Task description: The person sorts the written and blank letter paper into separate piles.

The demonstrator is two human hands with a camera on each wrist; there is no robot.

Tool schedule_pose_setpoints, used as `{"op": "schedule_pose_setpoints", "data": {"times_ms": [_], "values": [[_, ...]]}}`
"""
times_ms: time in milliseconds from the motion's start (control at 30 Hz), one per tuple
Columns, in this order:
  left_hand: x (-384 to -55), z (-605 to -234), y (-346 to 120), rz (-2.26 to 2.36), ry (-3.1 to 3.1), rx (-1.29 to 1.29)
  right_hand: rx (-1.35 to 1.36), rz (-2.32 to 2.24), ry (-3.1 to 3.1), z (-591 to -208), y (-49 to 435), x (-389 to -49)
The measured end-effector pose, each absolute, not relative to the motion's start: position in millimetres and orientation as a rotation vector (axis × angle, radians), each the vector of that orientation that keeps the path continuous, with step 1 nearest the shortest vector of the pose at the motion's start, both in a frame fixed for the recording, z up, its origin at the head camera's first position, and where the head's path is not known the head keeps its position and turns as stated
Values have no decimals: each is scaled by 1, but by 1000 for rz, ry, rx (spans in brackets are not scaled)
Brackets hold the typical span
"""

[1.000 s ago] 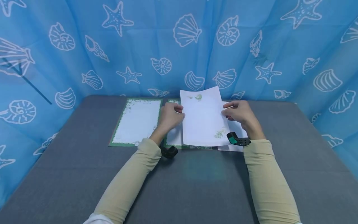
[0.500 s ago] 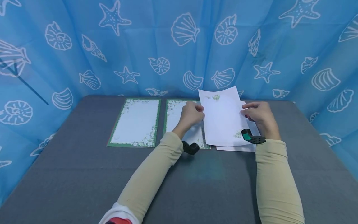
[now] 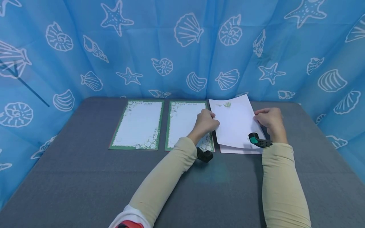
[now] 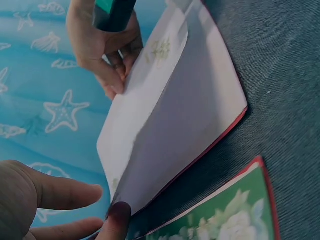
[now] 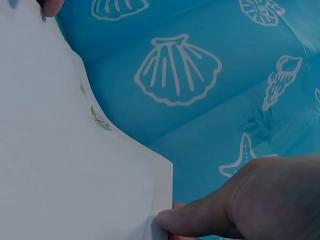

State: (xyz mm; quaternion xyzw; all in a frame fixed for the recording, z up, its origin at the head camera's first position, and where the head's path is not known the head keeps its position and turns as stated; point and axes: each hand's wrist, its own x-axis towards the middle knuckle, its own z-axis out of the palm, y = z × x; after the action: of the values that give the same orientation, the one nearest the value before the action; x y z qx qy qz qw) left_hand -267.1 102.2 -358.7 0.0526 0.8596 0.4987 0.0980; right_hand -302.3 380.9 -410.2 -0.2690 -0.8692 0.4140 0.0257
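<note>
A white sheet of paper with small green leaf prints is held by its two sides over another white stack at the right of the row. My left hand pinches its left edge; in the left wrist view my thumb lies at that edge. On the opposite side my right hand pinches the right edge, with the thumb on the paper in the right wrist view. The sheet bows upward, its near edge raised off the red-edged stack below.
Two green-bordered floral sheets lie side by side to the left, the second partly under my left forearm. Everything rests on a grey cloth-covered table. A blue curtain with white shell prints hangs behind.
Both hands have carried the leaf-printed sheet rightward, off the middle green-bordered sheet and over the right stack. Lately it has also come lower.
</note>
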Motion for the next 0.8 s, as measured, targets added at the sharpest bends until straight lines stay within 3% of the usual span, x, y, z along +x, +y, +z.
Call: {"op": "schedule_pose_setpoints", "data": {"times_ms": [400,800], "values": [[-266,-362,110,1315,2605,212,-1018,1276,-2688,-396,369,-292],[-262,-360,110,1224,2680,302,-1113,1231,-2667,-354,333,-259]]}}
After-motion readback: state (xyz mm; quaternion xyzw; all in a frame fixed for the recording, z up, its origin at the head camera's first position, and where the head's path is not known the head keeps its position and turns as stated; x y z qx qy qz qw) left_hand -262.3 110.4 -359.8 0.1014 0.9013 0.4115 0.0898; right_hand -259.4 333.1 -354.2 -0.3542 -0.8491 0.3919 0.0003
